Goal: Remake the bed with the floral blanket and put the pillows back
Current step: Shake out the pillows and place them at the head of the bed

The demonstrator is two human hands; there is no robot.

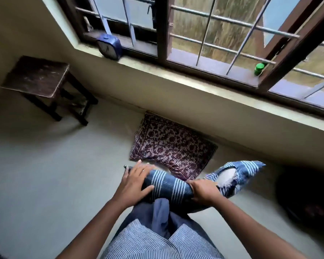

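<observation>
So far: blue striped pillow is held low over the pale surface, not yet placed.
Left hand: fingers spread flat on its end.
Right hand: fingers curled round its middle.
Unclear: maroon patterned cloth by the wall (pillow or folded blanket?); bed edges cut off.

Barred window, dark stool, pale floor
</observation>
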